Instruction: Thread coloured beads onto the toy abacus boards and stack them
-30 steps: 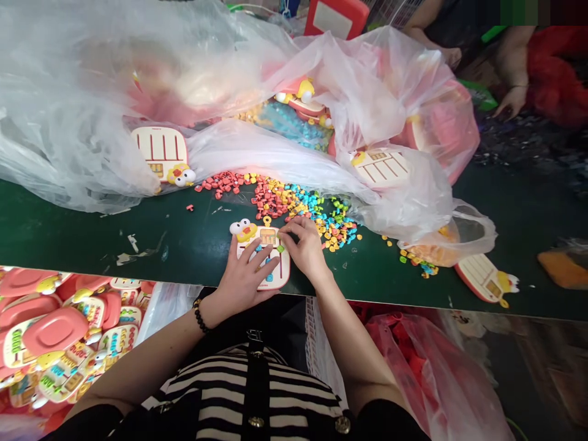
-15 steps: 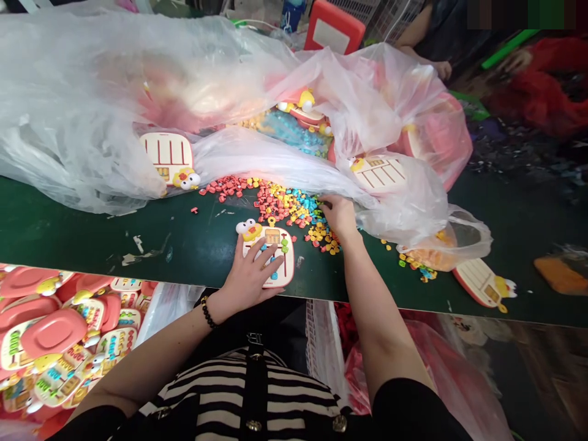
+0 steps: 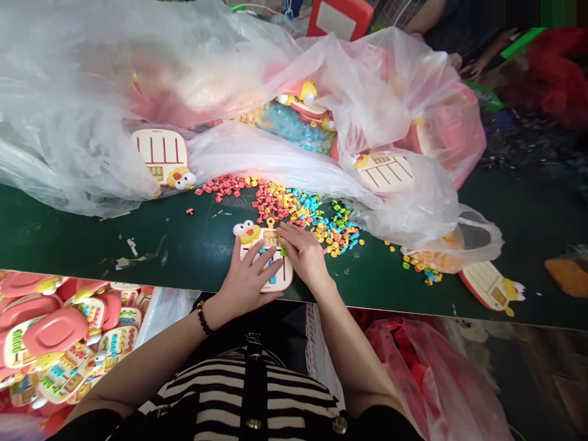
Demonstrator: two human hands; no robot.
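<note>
My left hand (image 3: 252, 269) lies spread over a cream and pink toy board (image 3: 288, 278) with slots and a duck-like head (image 3: 248, 231). Its fingers are stretched across the face, and the thumb runs along the left edge. Blue pieces show between the fingers. My right hand (image 3: 305, 252) is closed at the board's upper right, its fingertips pinched at a small green bead (image 3: 283, 250) over the right-hand slot; the fingers partly hide it. Just beyond the board lies a loose pile of small red beads (image 3: 266, 205), yellow beads (image 3: 333, 236), blue beads (image 3: 309, 202) and green beads (image 3: 342, 211).
Large plastic bags (image 3: 275, 153) with more toy parts cover the back of the green table (image 3: 202, 245). Other boards lie at the left (image 3: 160, 150) and right (image 3: 487, 285). Many filled boards (image 3: 59, 334) are heaped below the front edge at left. Another person's arm (image 3: 425, 17) shows at the far right.
My right hand has come from the green beads in the pile down and left to the board. My left hand has stayed on the board.
</note>
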